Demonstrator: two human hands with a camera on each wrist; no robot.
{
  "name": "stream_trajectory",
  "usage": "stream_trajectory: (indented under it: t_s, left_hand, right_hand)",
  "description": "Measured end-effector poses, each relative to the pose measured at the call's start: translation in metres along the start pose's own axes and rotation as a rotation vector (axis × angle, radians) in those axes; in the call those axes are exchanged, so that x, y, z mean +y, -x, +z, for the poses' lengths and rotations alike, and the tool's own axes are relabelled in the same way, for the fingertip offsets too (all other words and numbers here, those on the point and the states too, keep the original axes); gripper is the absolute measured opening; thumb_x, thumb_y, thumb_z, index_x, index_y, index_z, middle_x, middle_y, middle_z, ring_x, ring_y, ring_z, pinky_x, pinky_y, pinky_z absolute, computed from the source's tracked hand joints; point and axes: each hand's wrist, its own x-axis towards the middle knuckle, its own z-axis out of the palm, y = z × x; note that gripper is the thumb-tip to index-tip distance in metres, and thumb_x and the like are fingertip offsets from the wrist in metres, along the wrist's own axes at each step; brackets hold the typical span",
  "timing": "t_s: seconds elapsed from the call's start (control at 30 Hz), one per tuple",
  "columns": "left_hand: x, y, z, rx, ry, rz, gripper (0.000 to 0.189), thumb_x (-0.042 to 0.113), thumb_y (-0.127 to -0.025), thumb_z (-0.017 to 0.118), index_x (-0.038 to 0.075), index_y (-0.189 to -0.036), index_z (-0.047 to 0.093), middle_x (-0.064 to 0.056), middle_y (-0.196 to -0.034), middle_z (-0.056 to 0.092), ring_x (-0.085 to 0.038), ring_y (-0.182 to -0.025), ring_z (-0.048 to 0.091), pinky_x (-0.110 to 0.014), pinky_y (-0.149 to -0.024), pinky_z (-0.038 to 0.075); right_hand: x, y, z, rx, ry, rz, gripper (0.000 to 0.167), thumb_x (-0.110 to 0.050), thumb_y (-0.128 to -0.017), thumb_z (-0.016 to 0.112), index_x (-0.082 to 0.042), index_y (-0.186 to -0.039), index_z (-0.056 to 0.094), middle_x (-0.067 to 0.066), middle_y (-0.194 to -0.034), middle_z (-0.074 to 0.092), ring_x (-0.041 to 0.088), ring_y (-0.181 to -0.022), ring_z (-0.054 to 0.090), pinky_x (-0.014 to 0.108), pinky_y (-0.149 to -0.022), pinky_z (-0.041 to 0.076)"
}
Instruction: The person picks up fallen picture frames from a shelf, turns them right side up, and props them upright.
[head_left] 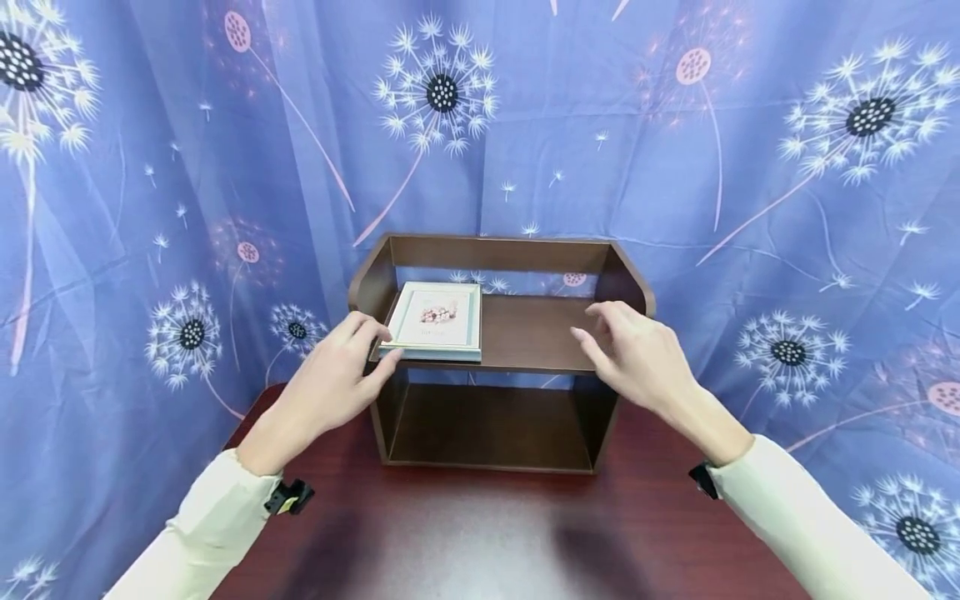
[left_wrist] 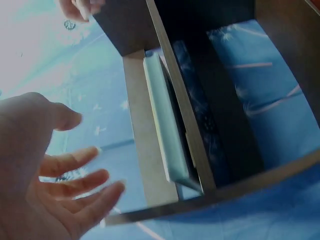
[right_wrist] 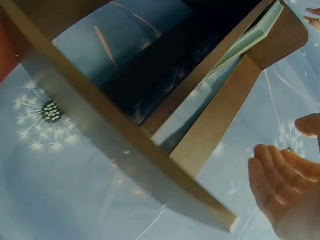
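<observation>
A flat picture frame [head_left: 438, 317], white and pale blue with a floral print, lies face up on the upper left of a dark brown two-tier shelf [head_left: 532, 333]. Beside its near left corner is my left hand [head_left: 337, 371]. The left wrist view shows that hand [left_wrist: 70, 165] with loosely bent, spread fingers, apart from the frame [left_wrist: 167, 125] and holding nothing. Over the shelf's right side hovers my right hand [head_left: 633, 350], fingers relaxed. The right wrist view also shows this hand [right_wrist: 285, 185] holding nothing, with the frame [right_wrist: 250, 37] far off.
The shelf stands on a glossy dark red table [head_left: 465, 533]. Its raised side panels [head_left: 630, 283] flank the upper board, and a lower compartment [head_left: 491, 425] lies beneath. A blue curtain [head_left: 540, 125] with dandelion prints hangs behind and on both sides.
</observation>
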Motion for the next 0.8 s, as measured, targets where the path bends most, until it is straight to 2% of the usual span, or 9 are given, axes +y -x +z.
stream_trajectory:
  t_s: [0.07,0.17,0.3,0.4,0.5,0.67,0.8]
  left_hand:
    - [0.003,-0.006,0.005,-0.067,0.027,-0.05,0.035,0.027,-0.103,0.067,-0.001,-0.124,0.065,-0.017,-0.124,0.064,-0.033,-0.103,0.067,-0.05,-0.09,0.057]
    - [0.006,-0.018,0.01,-0.172,0.057,-0.138,0.05,0.033,-0.106,0.061,-0.003,-0.139,0.058,-0.022,-0.141,0.058,-0.038,-0.126,0.063,-0.057,-0.105,0.053]
    - [0.004,-0.032,0.014,-0.332,0.075,-0.226,0.066,0.042,-0.109,0.053,-0.005,-0.154,0.042,-0.028,-0.156,0.044,-0.044,-0.141,0.052,-0.06,-0.115,0.045]
    - [0.001,-0.042,0.02,-0.424,0.056,-0.234,0.072,0.045,-0.11,0.047,-0.009,-0.157,0.035,-0.034,-0.158,0.038,-0.048,-0.145,0.046,-0.061,-0.118,0.041]
    - [-0.002,-0.051,0.027,-0.47,0.03,-0.236,0.074,0.045,-0.111,0.043,-0.012,-0.157,0.032,-0.038,-0.155,0.038,-0.051,-0.144,0.045,-0.062,-0.118,0.04]
    - [-0.005,-0.059,0.037,-0.519,0.03,-0.29,0.075,0.042,-0.113,0.039,-0.015,-0.159,0.023,-0.043,-0.156,0.033,-0.057,-0.143,0.044,-0.063,-0.119,0.039]
    - [-0.008,-0.06,0.044,-0.514,0.04,-0.324,0.074,0.039,-0.113,0.038,-0.018,-0.157,0.023,-0.044,-0.154,0.035,-0.056,-0.142,0.046,-0.062,-0.118,0.04]
  right_hand:
    - [-0.003,-0.01,0.002,-0.134,-0.038,0.049,0.035,-0.031,-0.098,0.072,-0.002,-0.117,0.069,0.012,-0.101,0.073,0.027,-0.089,0.071,0.047,-0.076,0.059]
    - [-0.008,-0.027,0.006,-0.337,-0.104,0.121,0.046,-0.038,-0.101,0.069,-0.001,-0.128,0.066,0.016,-0.123,0.072,0.032,-0.114,0.07,0.051,-0.097,0.056]
    - [-0.013,-0.048,0.016,-0.505,-0.163,0.156,0.058,-0.043,-0.101,0.066,0.001,-0.138,0.06,0.019,-0.138,0.066,0.035,-0.129,0.064,0.053,-0.11,0.051]
    - [-0.016,-0.062,0.027,-0.578,-0.196,0.167,0.063,-0.044,-0.101,0.065,0.002,-0.144,0.057,0.02,-0.143,0.064,0.037,-0.136,0.061,0.053,-0.114,0.048]
    - [-0.019,-0.074,0.039,-0.632,-0.218,0.179,0.066,-0.044,-0.102,0.065,0.002,-0.148,0.053,0.021,-0.147,0.062,0.036,-0.141,0.058,0.053,-0.118,0.046]
    - [-0.025,-0.089,0.059,-0.707,-0.236,0.19,0.068,-0.043,-0.102,0.064,0.004,-0.15,0.05,0.024,-0.15,0.06,0.037,-0.143,0.056,0.052,-0.12,0.045]
    - [-0.026,-0.097,0.078,-0.728,-0.214,0.2,0.069,-0.044,-0.102,0.063,0.005,-0.149,0.051,0.024,-0.149,0.06,0.037,-0.142,0.057,0.05,-0.12,0.045]
